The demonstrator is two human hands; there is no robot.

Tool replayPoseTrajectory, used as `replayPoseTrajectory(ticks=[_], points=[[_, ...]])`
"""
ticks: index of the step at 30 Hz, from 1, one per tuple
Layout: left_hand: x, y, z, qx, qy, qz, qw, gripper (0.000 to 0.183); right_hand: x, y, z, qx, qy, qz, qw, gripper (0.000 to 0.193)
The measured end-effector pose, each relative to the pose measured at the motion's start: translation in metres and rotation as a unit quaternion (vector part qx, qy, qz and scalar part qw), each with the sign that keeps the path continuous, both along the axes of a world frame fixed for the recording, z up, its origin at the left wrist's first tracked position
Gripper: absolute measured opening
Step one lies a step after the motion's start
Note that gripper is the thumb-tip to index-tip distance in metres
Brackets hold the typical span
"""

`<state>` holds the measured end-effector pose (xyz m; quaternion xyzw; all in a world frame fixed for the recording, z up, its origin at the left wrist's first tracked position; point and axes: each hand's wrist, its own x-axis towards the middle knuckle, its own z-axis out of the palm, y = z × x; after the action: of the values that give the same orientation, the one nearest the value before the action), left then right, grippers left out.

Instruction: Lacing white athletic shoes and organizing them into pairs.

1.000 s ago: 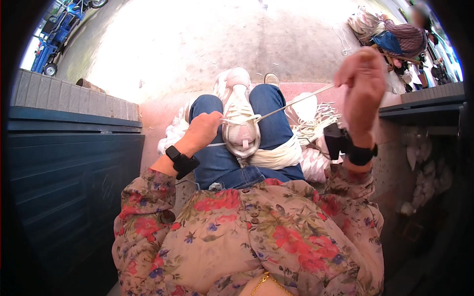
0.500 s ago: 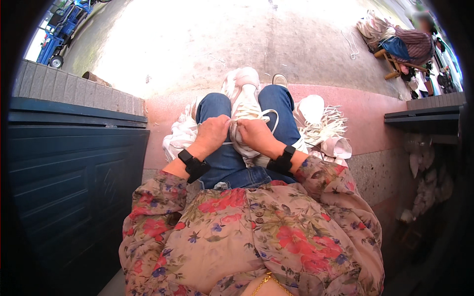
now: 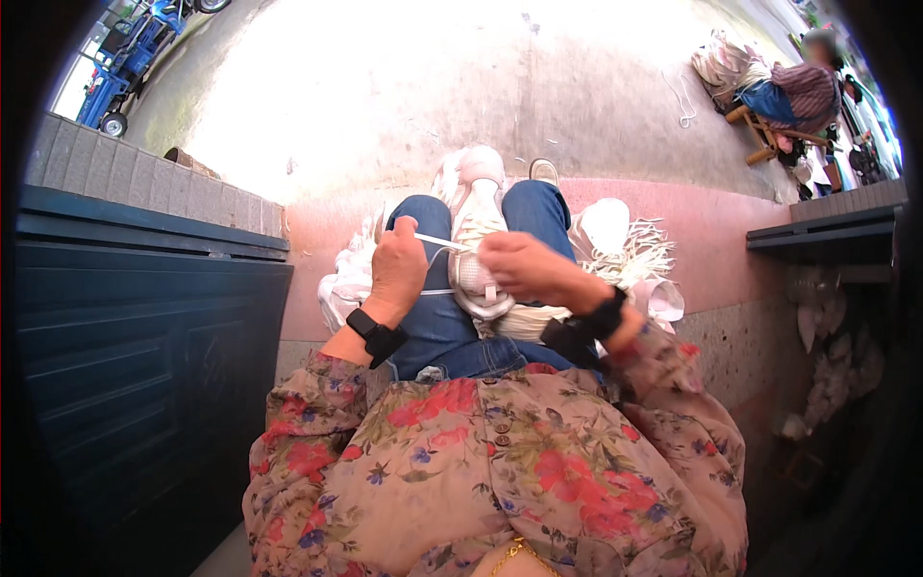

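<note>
White lace clamped in the left hand and stretched toward the pale shoe between the thighs, seemingly part-threaded with some length left unworked, beside a curled right hand too blurred to tell whether clamped on anything.

- Daylight ahead of me burns the pavement white.
- The door at my left sits in shadow.
- My right hand is blurred.
- Straight edges bend toward the blackened rim.
</note>
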<state>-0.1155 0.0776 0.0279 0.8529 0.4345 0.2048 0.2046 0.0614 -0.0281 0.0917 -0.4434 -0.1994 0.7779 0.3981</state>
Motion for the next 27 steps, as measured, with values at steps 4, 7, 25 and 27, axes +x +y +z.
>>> replayPoseTrajectory(ticks=[4,7,25,27], points=[[0.005,-0.010,-0.004,-0.049,-0.006,-0.060,0.997,0.016,0.022,-0.023,0.088,0.093,0.078,-0.134,0.984,0.015],[0.006,-0.008,0.003,-0.019,-0.038,-0.084,0.996,0.014,0.035,-0.035,0.128,0.224,0.095,-0.195,0.950,0.015],[0.034,-0.015,0.092,-0.478,-0.165,-0.252,0.825,0.022,0.079,0.021,0.075,0.312,0.008,-0.419,0.852,0.015],[0.034,-0.011,0.093,-0.453,-0.170,-0.242,0.841,0.021,0.100,0.014,0.052,0.329,0.192,-0.277,0.882,0.016]])
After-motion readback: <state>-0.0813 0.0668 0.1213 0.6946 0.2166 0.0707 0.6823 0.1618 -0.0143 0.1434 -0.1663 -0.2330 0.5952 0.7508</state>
